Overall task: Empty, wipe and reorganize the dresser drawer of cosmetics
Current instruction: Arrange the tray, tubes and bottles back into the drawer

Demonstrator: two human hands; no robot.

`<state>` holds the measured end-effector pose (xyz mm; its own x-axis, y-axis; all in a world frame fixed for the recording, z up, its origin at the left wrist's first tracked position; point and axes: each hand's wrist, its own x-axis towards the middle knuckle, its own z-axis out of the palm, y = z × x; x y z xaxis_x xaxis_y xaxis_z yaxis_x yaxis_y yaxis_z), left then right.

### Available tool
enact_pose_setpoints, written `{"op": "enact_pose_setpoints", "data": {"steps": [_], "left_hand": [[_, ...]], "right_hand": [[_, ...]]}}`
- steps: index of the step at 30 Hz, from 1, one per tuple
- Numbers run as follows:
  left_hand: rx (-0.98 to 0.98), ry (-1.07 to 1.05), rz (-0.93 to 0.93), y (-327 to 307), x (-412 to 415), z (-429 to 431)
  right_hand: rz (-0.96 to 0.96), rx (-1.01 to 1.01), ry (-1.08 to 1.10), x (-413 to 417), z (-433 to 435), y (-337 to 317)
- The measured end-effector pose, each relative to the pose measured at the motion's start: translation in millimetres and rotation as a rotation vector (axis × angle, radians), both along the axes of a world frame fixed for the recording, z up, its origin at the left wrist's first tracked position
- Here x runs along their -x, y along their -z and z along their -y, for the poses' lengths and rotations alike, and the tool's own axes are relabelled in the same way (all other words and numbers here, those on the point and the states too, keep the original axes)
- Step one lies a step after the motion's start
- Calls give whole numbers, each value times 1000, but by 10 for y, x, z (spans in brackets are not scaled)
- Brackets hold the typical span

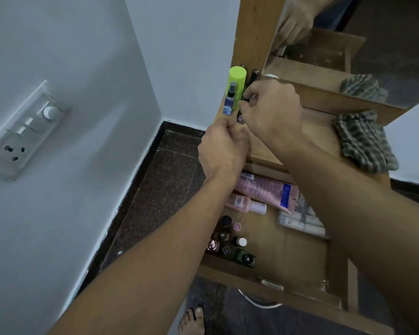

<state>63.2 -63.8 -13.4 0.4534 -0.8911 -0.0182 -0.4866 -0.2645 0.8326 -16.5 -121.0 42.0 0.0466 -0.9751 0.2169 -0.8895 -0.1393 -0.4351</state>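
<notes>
The wooden drawer (298, 247) stands pulled out below me, holding a pink tube (264, 189), a pink bottle (244, 203), several small bottles (230, 243) at its left front and a clear packet (302, 218). On the dresser top (317, 126) at the far left stand a lime-green can (237, 81), a small blue spray bottle (229, 105) and dark tubes (253, 74). My right hand (273, 110) pinches a small dark tube beside the green can. My left hand (224, 146) is closed just below it, fingertips by a small dark item (240, 119).
A striped grey cloth (365, 143) lies crumpled on the dresser top at the right. A mirror (348, 44) rises behind it. A white wall with a switch panel (24, 131) is on the left, dark floor (162, 189) below, my bare foot (191, 320) at the bottom.
</notes>
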Motion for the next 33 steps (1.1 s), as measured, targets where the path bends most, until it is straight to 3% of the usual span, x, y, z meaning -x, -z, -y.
{"op": "enact_pose_setpoints", "data": {"steps": [12, 17, 22, 27, 33], "left_hand": [[14, 42, 89, -21, 35, -33], [31, 261, 120, 56, -55, -555], [-65, 405, 52, 260, -156, -1052], [-55, 298, 5, 378, -194, -1206], [-29, 168, -5, 456, -256, -1299]], "right_hand": [[76, 47, -14, 127, -147, -60], [171, 121, 8, 426, -881, 54], [212, -46, 1, 640, -1517, 501], [215, -248, 10, 704, -1754, 889], [195, -330, -1, 672, -1776, 1042]]}}
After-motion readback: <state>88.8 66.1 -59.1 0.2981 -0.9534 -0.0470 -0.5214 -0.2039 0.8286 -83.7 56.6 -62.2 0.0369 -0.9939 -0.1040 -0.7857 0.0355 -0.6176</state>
